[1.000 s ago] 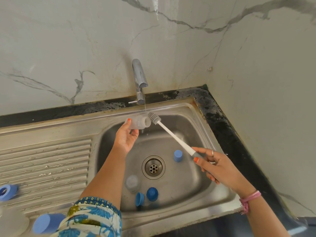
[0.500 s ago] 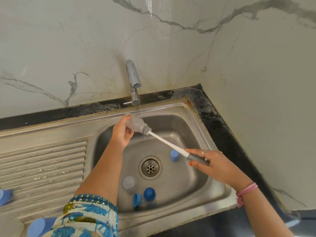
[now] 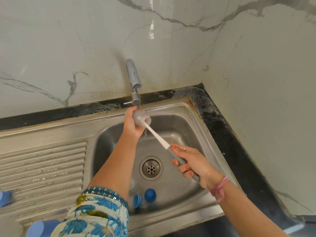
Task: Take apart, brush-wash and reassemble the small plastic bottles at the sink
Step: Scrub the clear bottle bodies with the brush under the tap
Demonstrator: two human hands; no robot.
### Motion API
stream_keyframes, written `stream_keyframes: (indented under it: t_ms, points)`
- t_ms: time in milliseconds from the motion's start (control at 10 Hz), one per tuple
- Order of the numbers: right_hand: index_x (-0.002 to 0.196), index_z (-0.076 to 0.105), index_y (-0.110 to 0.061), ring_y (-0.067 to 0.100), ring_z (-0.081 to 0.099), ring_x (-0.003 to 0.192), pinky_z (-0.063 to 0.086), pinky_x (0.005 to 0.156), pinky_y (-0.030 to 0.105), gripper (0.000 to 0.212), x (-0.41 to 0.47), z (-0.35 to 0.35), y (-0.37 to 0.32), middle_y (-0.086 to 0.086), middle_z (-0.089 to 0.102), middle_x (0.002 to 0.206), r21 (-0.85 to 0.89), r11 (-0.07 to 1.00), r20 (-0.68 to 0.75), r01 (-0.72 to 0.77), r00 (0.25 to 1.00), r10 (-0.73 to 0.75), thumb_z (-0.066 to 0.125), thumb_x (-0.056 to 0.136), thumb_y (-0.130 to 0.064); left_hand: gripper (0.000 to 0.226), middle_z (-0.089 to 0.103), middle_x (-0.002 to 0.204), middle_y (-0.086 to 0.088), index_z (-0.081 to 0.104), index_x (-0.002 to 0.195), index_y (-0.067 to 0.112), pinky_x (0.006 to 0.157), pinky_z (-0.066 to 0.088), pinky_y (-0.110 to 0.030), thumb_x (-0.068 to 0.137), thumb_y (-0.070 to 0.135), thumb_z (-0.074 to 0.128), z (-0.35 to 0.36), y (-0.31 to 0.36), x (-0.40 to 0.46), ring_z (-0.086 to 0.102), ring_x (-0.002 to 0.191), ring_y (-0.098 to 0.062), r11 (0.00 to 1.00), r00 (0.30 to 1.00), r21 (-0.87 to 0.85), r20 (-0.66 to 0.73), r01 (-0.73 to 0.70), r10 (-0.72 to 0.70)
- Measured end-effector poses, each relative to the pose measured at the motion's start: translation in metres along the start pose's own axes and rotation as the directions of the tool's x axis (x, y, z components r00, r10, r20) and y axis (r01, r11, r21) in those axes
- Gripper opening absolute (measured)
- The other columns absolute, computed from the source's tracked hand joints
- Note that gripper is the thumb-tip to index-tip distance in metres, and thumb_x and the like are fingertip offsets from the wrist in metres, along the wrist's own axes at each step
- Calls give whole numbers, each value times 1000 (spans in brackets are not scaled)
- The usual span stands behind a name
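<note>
Left hand (image 3: pixel 132 124) has its grip wrapped snug around a small clear plastic bottle (image 3: pixel 141 119), fingers curled over the body, holding it on its side right under the thin trickle from the chrome tap (image 3: pixel 133 79), above the back of the stainless steel sink (image 3: pixel 193 127). The mouth of the bottle points toward the right hand. The white-stemmed bottle brush with a grey handle (image 3: pixel 158 136) has its head buried inside the bottle. Over on the right, the right hand (image 3: pixel 193 162) has a closed grip on the grey handle, fingers curled round it, thumb on top near where the white stem starts.

Compared with half a second back, the brush has gone in deep; then only its bristly tip sat at the bottle's mouth. The bottle has also come up closer under the spout.

Down in the basin near the front wall sit two blue plastic caps (image 3: pixel 150 195).
</note>
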State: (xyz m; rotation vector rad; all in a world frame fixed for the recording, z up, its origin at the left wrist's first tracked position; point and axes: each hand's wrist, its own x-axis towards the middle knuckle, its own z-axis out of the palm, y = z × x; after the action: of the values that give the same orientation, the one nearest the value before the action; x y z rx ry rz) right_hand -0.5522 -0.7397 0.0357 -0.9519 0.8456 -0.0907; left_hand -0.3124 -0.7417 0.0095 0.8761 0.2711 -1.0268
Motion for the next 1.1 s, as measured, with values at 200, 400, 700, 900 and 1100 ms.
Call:
stream_keyframes:
  t_ms: [200, 400, 700, 900, 1100]
  points:
    - [98, 53, -12, 3, 32, 37, 21, 32, 11, 22, -5, -1, -2, -1, 49, 61, 380, 911, 187, -158, 978, 92, 58, 89, -32, 37, 60, 81, -5, 59, 101, 14, 66, 49, -29, 88, 49, 61, 1, -1, 3, 57, 72, -16, 958, 1000, 288, 19, -4, -2]
    - [151, 25, -35, 18, 61, 75, 55, 70, 33, 57, 6, -14, 0, 2, 61, 99, -972, 207, 32, 114, 932, -362, 49, 99, -32, 15, 27, 69, -2, 30, 68, 20, 63, 27, -28, 77, 24, 41, -2, 19, 11, 26, 59, -17, 955, 982, 229, -20, 190, -190]
    - [142, 43, -33, 11, 55, 64, 47, 57, 23, 43, 15, -15, -11, -4, 49, 91, -888, 444, -38, 124, 940, -338, 49, 99, -31, 17, 47, 81, -8, 50, 79, 10, 70, 47, -39, 85, 15, 66, 1, 1, 19, 45, 67, -22, 990, 965, 117, -256, 78, -46]
    - [124, 62, -10, 3, 33, 38, 24, 34, 11, 36, 15, -32, -24, 2, 40, 68, 245, 944, 282, -222, 948, 150, 53, 95, -29, 39, 59, 95, -5, 58, 103, 15, 70, 50, -27, 83, 48, 66, -4, 3, 25, 56, 80, -16, 989, 980, 144, -196, 13, 16]
    - [132, 54, -22, 2, 30, 42, 21, 37, 14, 35, 13, -27, -21, -4, 37, 63, -221, 973, 78, -75, 993, 94, 49, 100, -32, 31, 54, 72, -11, 53, 80, 8, 67, 53, -38, 100, 29, 42, 8, 14, 20, 56, 64, -19, 988, 996, 138, -41, -74, 81]
